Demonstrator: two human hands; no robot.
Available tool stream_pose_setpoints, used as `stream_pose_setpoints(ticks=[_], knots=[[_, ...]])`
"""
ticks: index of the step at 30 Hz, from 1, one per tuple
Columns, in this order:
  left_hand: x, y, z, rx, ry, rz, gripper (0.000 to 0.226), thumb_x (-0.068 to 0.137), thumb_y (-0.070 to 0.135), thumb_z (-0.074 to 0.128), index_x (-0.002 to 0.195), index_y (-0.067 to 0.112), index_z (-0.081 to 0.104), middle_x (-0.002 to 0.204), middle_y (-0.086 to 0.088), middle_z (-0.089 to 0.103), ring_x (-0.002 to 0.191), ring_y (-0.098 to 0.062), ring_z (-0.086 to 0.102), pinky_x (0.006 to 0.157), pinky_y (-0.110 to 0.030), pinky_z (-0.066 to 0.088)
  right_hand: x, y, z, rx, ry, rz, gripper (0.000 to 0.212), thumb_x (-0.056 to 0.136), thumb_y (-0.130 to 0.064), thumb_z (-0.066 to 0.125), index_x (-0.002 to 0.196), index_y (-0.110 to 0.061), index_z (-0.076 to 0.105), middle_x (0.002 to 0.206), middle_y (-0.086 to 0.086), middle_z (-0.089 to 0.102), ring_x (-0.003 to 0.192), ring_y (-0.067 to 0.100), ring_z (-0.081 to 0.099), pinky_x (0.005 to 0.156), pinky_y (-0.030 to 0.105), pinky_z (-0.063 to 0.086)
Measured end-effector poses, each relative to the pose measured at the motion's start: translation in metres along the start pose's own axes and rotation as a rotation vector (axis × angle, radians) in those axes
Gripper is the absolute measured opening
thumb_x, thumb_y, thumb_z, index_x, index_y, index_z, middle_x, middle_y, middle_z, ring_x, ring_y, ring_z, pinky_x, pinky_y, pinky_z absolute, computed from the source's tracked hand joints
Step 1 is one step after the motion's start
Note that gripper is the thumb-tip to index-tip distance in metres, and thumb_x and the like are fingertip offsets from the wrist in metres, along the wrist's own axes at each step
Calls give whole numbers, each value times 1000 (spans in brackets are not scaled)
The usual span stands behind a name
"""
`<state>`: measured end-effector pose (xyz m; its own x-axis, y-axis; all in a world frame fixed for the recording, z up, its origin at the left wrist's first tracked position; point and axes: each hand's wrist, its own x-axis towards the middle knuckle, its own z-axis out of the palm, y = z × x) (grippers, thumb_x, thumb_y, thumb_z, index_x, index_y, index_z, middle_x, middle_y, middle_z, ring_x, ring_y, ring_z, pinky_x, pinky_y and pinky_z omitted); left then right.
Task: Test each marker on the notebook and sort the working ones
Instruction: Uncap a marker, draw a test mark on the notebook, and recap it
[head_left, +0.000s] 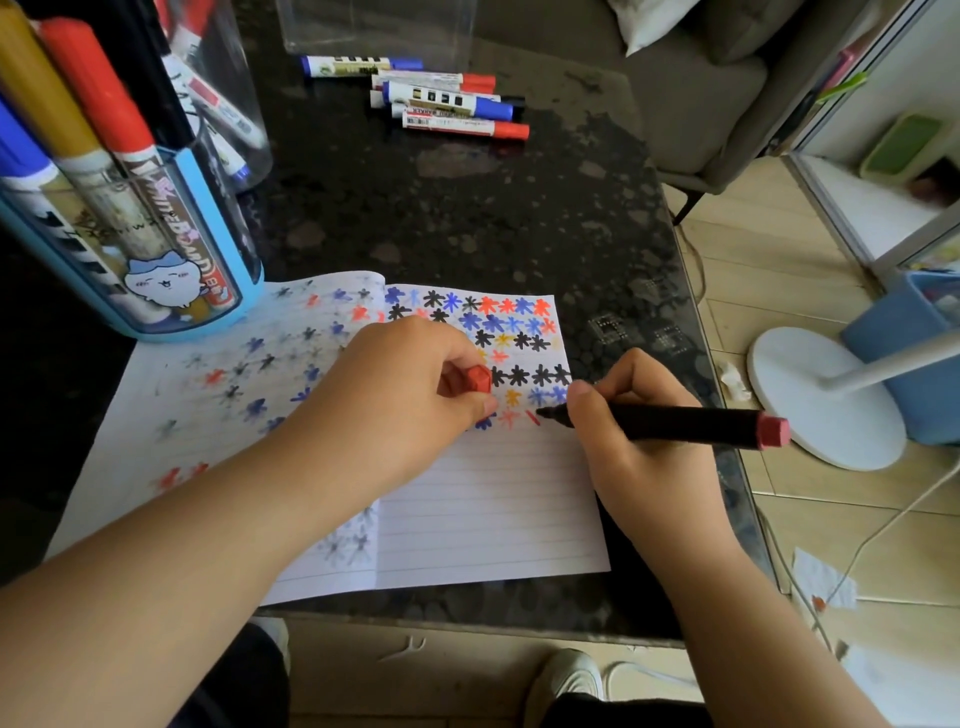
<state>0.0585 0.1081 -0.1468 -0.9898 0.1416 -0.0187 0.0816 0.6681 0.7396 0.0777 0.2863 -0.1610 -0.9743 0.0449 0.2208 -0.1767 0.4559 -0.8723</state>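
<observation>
One short red stroke is laid on the notebook (483, 499) just left of the black marker (670, 423) pinched in the right hand (631, 441), while its red cap (479, 379), gripped in the left hand (400, 400) pressing the page, could be smeared against wet ink.

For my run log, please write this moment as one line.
step: testing marker | right hand: holds black marker, tip on notebook | left hand: holds red cap | mark: red stroke
</observation>
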Motion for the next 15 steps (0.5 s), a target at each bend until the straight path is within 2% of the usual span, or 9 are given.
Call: stream_pose_setpoints(ticks=[6, 10, 12, 15], knots=[[0, 1, 0, 28, 4, -2, 5, 76, 26, 74, 76, 26, 69, 64, 14, 64, 62, 2, 58, 55, -7, 41, 0, -2, 0, 19, -80, -8, 31, 86, -3, 63, 63, 2, 42, 54, -6, 43, 50, 3, 39, 46, 11, 30], [-1, 2, -1, 20, 5, -8, 6, 76, 27, 74, 76, 27, 69, 65, 14, 64, 62, 2, 59, 55, -7, 41, 0, -2, 1, 22, -33, 9, 30, 86, -12, 64, 66, -1, 45, 53, -2, 43, 50, 5, 38, 46, 14, 29], [-1, 2, -1, 13, 4, -8, 6, 76, 26, 74, 76, 27, 68, 65, 13, 64, 62, 2, 59, 55, -6, 40, 1, -3, 1, 0, -44, 2, 30, 86, -8, 63, 65, 0, 43, 53, -5, 41, 51, 4, 38, 46, 13, 29], [-1, 2, -1, 17, 8, -10, 7, 76, 27, 74, 77, 28, 68, 67, 14, 64, 63, 2, 59, 57, -8, 41, 0, -3, -1, 12, -66, 3, 32, 85, -1, 62, 64, 3, 39, 52, -1, 37, 50, 5, 36, 46, 15, 27]])
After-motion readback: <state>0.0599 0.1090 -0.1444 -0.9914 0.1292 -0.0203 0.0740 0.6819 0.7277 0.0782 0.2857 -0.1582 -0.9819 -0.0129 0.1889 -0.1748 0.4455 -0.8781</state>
